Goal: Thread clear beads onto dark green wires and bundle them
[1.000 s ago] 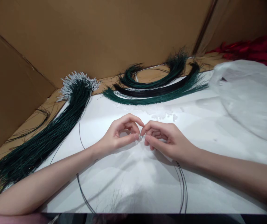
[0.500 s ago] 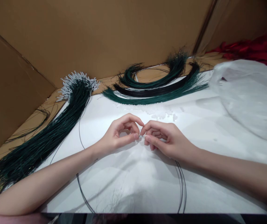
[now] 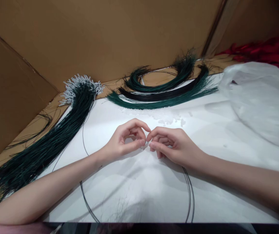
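Your right hand [image 3: 177, 143] has edged slightly toward left hand [image 3: 120, 140]; both hold small white beads [image 3: 147, 143] in narrow pinch between them, over white table [image 3: 139, 185]. Green wire bundle [image 3: 63, 133] lies at your left.

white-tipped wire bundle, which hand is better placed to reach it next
Left, I'd judge: the left hand is nearer the bundle, its forearm alongside; the right hand is farther across. Both hands meet at a small pale piece, so neither looks free.
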The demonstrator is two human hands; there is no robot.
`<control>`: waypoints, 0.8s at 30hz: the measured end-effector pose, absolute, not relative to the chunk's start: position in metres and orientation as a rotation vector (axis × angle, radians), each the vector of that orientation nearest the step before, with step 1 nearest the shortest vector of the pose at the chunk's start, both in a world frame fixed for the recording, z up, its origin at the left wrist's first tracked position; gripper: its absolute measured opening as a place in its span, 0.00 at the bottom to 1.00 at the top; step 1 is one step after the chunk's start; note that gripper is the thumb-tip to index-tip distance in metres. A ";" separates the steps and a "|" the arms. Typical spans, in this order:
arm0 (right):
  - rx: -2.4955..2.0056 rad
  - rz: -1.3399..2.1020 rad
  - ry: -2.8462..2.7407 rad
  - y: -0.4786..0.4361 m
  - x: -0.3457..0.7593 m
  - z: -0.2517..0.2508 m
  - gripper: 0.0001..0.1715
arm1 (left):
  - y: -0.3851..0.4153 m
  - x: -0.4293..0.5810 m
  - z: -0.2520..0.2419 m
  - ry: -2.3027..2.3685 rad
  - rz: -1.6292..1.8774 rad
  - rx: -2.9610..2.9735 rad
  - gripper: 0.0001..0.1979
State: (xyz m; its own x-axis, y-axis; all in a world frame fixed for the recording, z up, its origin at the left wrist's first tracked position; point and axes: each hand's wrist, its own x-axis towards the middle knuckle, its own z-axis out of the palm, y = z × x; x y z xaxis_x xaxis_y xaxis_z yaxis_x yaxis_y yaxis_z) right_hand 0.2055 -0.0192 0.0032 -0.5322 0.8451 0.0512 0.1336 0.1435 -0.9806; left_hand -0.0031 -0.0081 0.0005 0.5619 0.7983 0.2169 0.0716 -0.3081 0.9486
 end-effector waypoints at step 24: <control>-0.935 1.261 -1.919 -0.020 0.204 0.003 0.02 | -0.010 -0.003 0.001 0.737 0.876 1.796 0.13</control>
